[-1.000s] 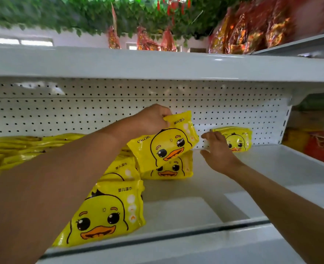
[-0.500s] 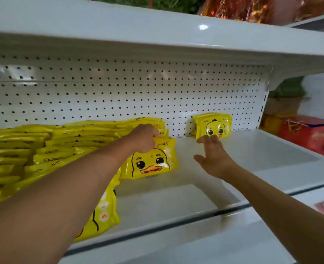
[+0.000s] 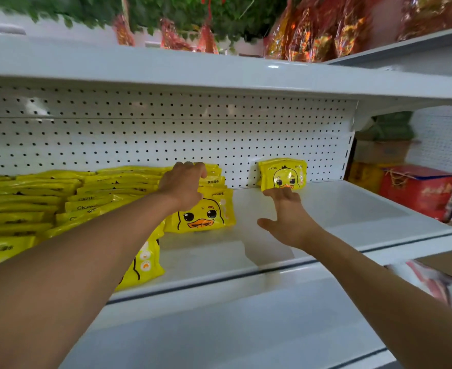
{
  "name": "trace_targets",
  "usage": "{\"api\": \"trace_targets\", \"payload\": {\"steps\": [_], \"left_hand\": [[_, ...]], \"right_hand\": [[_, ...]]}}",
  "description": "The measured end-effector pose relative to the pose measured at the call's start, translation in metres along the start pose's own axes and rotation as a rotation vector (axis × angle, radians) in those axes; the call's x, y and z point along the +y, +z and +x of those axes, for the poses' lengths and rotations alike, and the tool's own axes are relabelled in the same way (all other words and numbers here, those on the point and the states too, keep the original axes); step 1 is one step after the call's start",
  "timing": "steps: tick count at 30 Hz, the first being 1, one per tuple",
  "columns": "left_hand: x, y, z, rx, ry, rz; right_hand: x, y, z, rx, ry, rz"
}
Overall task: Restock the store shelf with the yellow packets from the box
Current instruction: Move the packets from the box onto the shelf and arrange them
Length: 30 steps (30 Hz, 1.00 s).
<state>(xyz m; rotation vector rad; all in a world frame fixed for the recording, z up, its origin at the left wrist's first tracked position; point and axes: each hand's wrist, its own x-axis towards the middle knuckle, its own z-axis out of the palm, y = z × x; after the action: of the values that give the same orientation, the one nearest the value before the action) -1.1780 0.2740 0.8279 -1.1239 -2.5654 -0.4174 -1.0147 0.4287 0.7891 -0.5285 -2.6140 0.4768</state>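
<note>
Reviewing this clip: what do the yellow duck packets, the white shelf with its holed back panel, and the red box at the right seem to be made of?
Yellow duck-print packets: glossy plastic film, judging by highlights and soft wrinkles. White shelf board and white perforated back panel: probably painted sheet metal, smooth with a faint sheen and regular punched holes. Red box with cord handle: likely printed cardboard, with crisp flat edges.

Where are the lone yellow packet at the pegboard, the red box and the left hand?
lone yellow packet (image 3: 283, 175): head view, on its duck face.
red box (image 3: 419, 191): head view, on its front side.
left hand (image 3: 183, 183): head view, on the back of the hand.
</note>
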Motion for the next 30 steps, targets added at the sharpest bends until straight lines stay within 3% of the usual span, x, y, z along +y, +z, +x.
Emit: {"api": "trace_targets", "payload": {"steps": [8, 17, 30], "left_hand": [[0.070, -0.012, -0.075, -0.053, 0.021, 0.020], [0.159, 0.046, -0.207, -0.224, 0.056, -0.104], [0.153, 0.188, -0.355, -0.641, -0.185, -0.219]], "right_hand": [[0.007, -0.035, -0.088, -0.029, -0.062, -0.035], [0.058, -0.027, -0.216, -0.164, -0.003, -0.057], [0.142, 0.076, -0.351, -0.559, 0.237, -0.081]]}}
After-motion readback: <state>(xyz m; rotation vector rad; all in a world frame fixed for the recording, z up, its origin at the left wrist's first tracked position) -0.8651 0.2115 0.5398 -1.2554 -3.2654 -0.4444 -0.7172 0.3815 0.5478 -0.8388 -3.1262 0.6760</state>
